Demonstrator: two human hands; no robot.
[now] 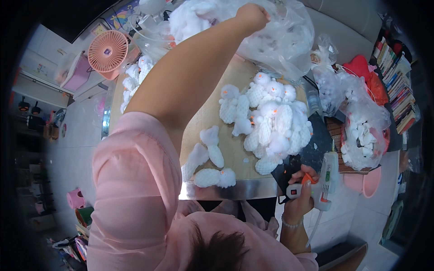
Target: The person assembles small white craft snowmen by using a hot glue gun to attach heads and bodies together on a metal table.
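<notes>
The right hand (pixel 305 187) is the nearer one to the pile of white, nubby plush snowman figures with orange noses (pixel 276 122): the pile lies on the right half of the tan tabletop (pixel 230 151), forward and a little left of that hand. Its grip is wrapped around a white glue gun with an orange trigger (pixel 329 176), held just off the near right corner. The gun's long axis runs near to far, nozzle away from the body.

The left hand (pixel 254 19) is well apart, reaching past the far edge to a large translucent plastic bag with white pieces inside (pixel 289 49). Its fingers look curled, but I cannot tell whether that grip is pressed together or pinching something.

By the metal-trimmed near edge, a single white plush snowman (pixel 213 178) lies parallel to it, head toward the right hand. Bare surface runs between this figure and the pile, leaving open room near the middle of the near edge; the far edge is crowded by the bag.
</notes>
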